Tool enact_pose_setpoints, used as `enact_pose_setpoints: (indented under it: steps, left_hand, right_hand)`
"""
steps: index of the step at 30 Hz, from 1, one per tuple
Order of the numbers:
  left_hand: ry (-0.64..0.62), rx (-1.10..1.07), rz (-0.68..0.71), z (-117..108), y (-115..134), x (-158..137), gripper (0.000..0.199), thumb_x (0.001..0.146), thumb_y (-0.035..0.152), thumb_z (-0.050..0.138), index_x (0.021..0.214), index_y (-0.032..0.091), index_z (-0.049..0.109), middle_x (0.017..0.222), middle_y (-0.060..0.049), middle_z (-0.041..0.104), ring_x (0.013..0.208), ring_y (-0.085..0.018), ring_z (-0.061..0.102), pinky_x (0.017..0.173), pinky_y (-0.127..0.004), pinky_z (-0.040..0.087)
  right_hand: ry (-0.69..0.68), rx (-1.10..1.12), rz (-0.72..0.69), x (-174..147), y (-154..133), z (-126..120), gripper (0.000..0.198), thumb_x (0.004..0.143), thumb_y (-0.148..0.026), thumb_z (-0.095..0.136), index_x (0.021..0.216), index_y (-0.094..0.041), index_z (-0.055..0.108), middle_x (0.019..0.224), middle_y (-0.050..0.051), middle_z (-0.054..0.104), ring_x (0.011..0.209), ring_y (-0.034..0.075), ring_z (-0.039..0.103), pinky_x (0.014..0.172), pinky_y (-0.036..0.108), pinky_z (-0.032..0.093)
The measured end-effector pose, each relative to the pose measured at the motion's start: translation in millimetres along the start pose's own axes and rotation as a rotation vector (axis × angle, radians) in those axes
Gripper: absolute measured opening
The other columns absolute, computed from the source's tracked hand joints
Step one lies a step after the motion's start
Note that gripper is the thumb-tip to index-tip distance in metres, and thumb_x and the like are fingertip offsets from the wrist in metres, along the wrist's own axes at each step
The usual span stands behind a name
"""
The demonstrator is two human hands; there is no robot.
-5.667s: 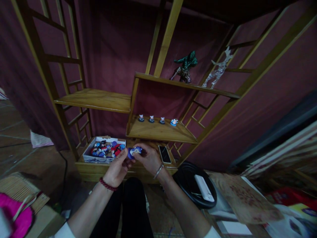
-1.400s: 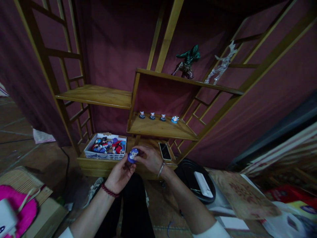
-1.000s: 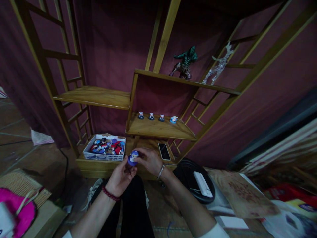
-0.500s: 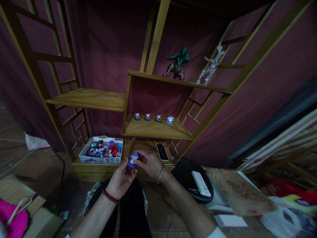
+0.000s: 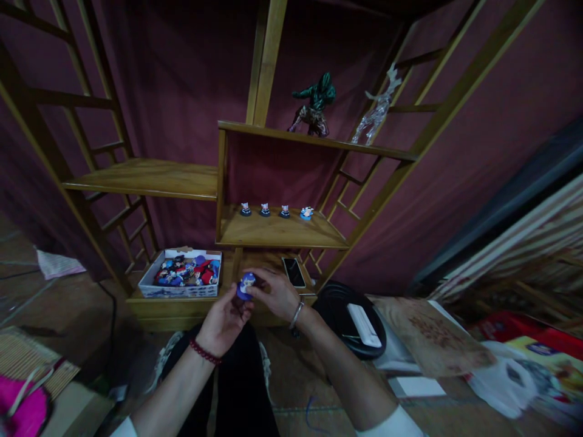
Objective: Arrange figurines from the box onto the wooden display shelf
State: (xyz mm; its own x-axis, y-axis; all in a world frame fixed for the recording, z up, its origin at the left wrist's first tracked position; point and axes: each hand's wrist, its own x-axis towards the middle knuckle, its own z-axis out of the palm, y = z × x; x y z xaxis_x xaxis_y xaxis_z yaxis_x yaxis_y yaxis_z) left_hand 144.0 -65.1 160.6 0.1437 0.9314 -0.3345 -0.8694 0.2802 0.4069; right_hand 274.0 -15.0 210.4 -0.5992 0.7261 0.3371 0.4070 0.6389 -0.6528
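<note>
Between my two hands, in front of the shelf's lowest board, is a small purple figurine (image 5: 246,286) with a pale face. My left hand (image 5: 226,321) holds it from the left by the base, its fingers curled below. From the right, my right hand (image 5: 274,294) pinches it with thumb and fingers. Left of my hands stands a white patterned box (image 5: 180,291) filled with small red, blue and black figurines (image 5: 186,271). Several small figurines (image 5: 265,210) stand in a row on the middle shelf (image 5: 282,232), the rightmost on a light blue base.
A phone (image 5: 294,272) lies on the lowest board behind my right hand. Higher up stand a green hooded figure (image 5: 316,104) and a clear deer figure (image 5: 379,108). On the floor at right are a round black object (image 5: 334,309), a white box (image 5: 416,386) and plastic bags (image 5: 503,379).
The view has shifted slightly, so the shelf sits further left and higher in the picture. Both hands still hold the purple figurine, which looks turned a little.
</note>
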Motion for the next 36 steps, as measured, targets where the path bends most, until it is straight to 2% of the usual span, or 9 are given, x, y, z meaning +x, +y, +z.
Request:
enact_pose_setpoints:
  steps: [13,20,28,36]
  left_hand:
    - [0.001,0.001,0.001,6.0,-5.0,-1.3,0.012,0.079,0.02,0.051,0.077,0.01,0.058,0.066,-0.005,0.058,0.057,-0.01,0.056,0.051,-0.019,0.046]
    - [-0.003,-0.013,0.026,10.7,-6.8,2.2,0.012,0.08,0.019,0.049,0.077,0.011,0.057,0.067,-0.004,0.059,0.058,-0.01,0.056,0.052,-0.019,0.046]
    - [-0.019,0.031,0.044,15.4,-0.6,8.5,0.011,0.079,0.02,0.05,0.078,0.012,0.057,0.069,-0.004,0.06,0.058,-0.01,0.057,0.052,-0.02,0.047]
    - [-0.04,0.085,0.074,31.2,8.3,18.0,0.012,0.08,0.019,0.05,0.078,0.011,0.058,0.068,-0.004,0.061,0.058,-0.009,0.057,0.052,-0.019,0.045]
  right_hand:
    - [0.014,-0.037,-0.027,-3.7,6.1,-4.9,0.025,0.075,-0.026,0.058,0.099,-0.018,0.058,0.086,0.003,0.062,0.077,0.013,0.056,0.069,0.023,0.044]
    - [0.06,-0.128,0.036,-3.3,4.1,-3.0,0.022,0.075,-0.026,0.057,0.096,-0.019,0.057,0.084,0.002,0.061,0.075,0.013,0.056,0.068,0.023,0.044]
    - [0.076,-0.088,0.001,0.9,5.5,-9.0,0.024,0.075,-0.024,0.057,0.098,-0.02,0.056,0.088,0.003,0.061,0.08,0.014,0.056,0.071,0.024,0.044]
    - [0.163,-0.058,-0.024,12.2,10.0,-17.0,0.019,0.075,-0.027,0.058,0.092,-0.019,0.059,0.088,0.004,0.06,0.081,0.015,0.056,0.073,0.027,0.045]
